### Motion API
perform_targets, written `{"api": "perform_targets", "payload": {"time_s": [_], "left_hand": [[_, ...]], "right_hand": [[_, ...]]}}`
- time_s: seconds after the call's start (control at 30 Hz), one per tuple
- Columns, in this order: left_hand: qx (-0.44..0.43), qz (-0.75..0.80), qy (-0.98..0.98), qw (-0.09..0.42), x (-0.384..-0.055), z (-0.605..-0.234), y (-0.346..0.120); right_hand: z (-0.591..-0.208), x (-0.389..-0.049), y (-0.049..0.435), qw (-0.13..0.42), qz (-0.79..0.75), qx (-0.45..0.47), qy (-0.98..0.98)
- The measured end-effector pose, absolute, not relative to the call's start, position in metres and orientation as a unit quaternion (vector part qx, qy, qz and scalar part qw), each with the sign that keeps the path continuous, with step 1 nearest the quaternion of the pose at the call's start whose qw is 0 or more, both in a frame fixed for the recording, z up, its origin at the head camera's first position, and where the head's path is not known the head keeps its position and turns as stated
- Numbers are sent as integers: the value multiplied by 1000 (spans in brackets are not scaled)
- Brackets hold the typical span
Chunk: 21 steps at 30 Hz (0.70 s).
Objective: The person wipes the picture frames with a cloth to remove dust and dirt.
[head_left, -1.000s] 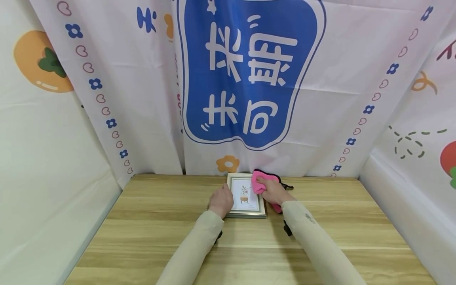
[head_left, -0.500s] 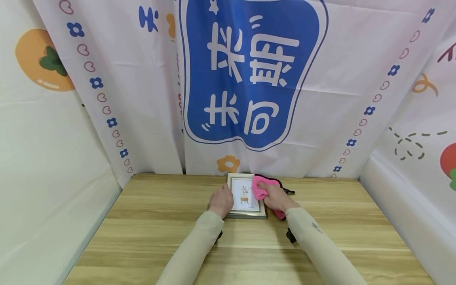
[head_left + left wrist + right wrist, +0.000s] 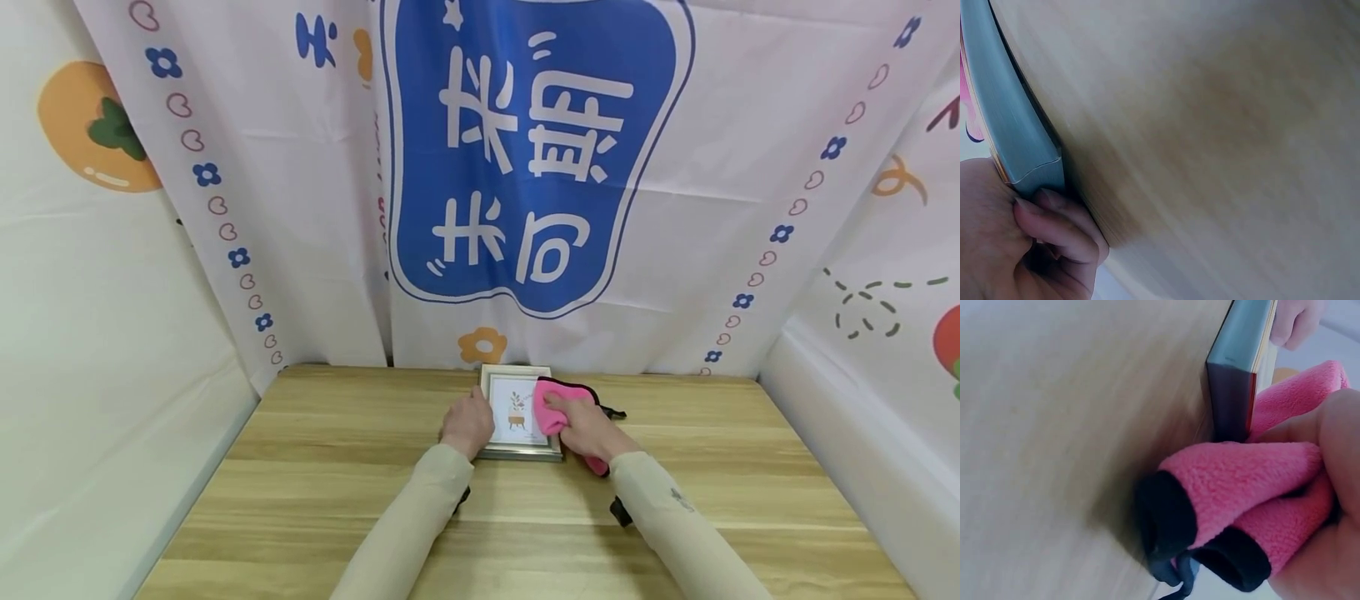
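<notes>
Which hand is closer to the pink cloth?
Right: the right hand grips the pink cloth at the right side of the picture frame; the left hand holds the frame's left edge, apart from the cloth.

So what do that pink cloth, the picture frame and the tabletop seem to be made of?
The pink cloth looks like soft fleecy fabric, going by its fuzzy pile; its black edging looks smoother, perhaps woven binding. The picture frame has a silvery sheen and smooth sides, perhaps plastic or painted wood; I can't tell which. The smooth-looking tabletop shows streaky grain, so wood or printed laminate.
</notes>
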<state>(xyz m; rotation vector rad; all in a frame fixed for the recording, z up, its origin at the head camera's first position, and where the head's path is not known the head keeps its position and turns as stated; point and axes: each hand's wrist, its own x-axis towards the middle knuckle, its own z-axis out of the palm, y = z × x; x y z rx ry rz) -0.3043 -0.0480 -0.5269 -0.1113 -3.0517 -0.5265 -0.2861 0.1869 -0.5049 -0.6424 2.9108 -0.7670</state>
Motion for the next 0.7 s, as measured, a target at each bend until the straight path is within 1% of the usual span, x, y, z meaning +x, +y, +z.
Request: {"api": "perform_targets", "payload": {"time_s": [0.2,0.43,0.7], "left_hand": [[-35,-171,-985,14,-304,-526,-47],[-33,-190,-981,22,-304,-521,-48],[-28,-181,-983,10,-305,-524,-48]], "right_hand": [[-504,-269,190,32,-238,-224,945],[-496,-256,192,53,-259,-227,937],[-496,-244,193,62,-256,-225,938]]}}
